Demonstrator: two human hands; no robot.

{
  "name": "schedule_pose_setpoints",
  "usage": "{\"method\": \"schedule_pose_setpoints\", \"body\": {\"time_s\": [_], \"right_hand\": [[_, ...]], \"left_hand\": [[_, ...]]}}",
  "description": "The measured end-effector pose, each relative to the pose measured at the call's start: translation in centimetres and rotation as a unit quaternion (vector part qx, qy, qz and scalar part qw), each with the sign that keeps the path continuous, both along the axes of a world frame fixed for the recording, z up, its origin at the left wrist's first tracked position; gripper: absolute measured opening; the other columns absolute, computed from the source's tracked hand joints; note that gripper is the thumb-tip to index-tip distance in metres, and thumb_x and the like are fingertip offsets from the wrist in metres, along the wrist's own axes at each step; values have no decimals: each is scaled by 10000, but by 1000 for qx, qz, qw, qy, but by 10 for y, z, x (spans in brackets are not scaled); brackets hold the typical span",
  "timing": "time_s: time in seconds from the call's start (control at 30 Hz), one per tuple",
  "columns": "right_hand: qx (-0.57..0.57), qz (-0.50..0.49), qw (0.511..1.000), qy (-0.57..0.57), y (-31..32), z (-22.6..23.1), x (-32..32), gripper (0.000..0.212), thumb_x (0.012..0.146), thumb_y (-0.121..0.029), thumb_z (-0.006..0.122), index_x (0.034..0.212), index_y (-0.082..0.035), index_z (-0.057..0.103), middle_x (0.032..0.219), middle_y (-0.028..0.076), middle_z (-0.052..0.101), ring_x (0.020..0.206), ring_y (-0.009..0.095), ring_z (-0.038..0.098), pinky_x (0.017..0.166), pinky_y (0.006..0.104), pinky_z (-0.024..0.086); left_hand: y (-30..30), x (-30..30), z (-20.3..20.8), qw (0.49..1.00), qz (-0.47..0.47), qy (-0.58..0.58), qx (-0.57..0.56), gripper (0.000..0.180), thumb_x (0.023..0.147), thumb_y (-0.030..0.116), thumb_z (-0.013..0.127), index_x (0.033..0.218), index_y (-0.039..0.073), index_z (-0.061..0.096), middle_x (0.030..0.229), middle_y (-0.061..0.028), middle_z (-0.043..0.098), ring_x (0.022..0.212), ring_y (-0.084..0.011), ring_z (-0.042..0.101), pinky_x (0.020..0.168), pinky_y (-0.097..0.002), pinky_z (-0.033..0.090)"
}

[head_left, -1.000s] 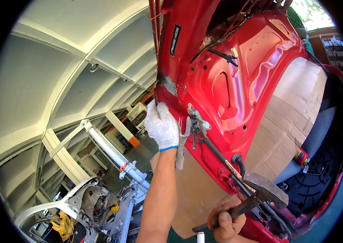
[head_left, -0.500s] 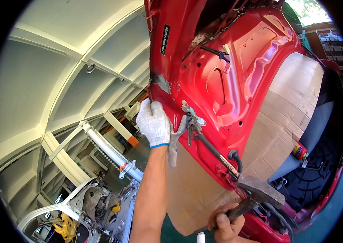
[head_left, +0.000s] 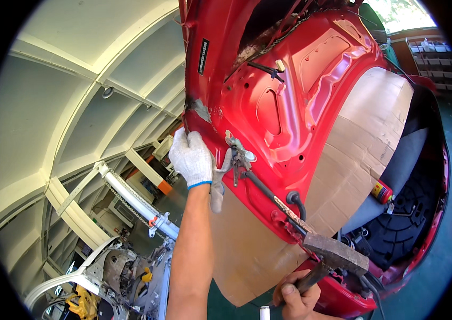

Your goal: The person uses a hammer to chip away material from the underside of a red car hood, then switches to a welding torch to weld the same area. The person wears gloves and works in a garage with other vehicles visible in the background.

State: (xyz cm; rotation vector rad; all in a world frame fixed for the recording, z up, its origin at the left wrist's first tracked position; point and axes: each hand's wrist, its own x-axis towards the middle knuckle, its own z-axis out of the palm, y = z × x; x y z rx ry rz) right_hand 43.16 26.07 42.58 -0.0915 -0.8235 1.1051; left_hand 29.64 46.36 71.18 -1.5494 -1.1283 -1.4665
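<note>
My left hand (head_left: 193, 158), in a white knit glove, grips the edge of a raised red car hatch panel (head_left: 268, 101) near a patch of scraped paint. Just right of it sits a small metal bracket with a dark gas strut (head_left: 266, 192) running down to the right. My bare right hand (head_left: 298, 297) is at the lower edge, shut on the handle of a rusty hammer (head_left: 335, 255). The hammer head hangs close to the lower end of the strut, by the red body edge.
Brown cardboard (head_left: 367, 138) lines the car's inside, with a grey seat and a small red canister (head_left: 381, 191) beside it. A white arched roof (head_left: 76, 90) fills the left. A stripped white car body (head_left: 103, 272) stands at lower left. Shelves (head_left: 439, 64) line the far right.
My left hand has slid a little left and down along the red panel's edge. The hammer and my right hand have stayed low, near the strut's end, shifting slightly as my head turned.
</note>
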Motion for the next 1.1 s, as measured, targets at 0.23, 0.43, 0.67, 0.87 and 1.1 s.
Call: {"method": "schedule_pose_setpoints", "body": {"time_s": [0.23,0.43,0.67,0.87,1.1], "right_hand": [[-120,188,960,168,-35,20,64,224,1025,-206,629,1076,-21,515,656,54,487,483,148,466,427,291,392],[-200,-32,969,140,-32,-22,171,298,999,-210,609,1090,66,542,575,32,502,471,111,517,438,256,419],[-434,-285,799,-304,9,-179,319,217,983,-118,656,1160,-5,603,816,23,621,730,114,592,668,306,504],[-554,-233,431,-673,-1,-315,330,301,892,-277,696,1070,-49,612,950,254,728,921,458,709,815,569,547],[-448,-65,355,-818,121,-406,299,212,880,-156,661,1030,-107,802,1066,144,775,1017,324,752,857,431,606]], "left_hand": [[-33,-45,-23,954,-173,-133,-207,396,805,15,501,1133,-74,703,832,-112,700,625,-138,591,554,-267,454],[-96,-107,-101,957,-116,-103,-243,361,886,41,562,1215,-61,671,1133,-188,721,959,-214,694,824,-350,575],[-232,-123,-228,952,-118,-172,-222,349,1010,227,625,1260,-17,637,1165,-83,668,897,-117,607,695,-254,527],[-288,-157,-309,501,-202,-592,-598,301,1009,252,651,1191,12,664,838,-98,691,655,-128,615,546,-213,461],[-295,-42,-348,462,-143,-473,-736,270,1029,176,620,1232,3,661,886,-72,723,626,-55,566,538,-185,441]]}}
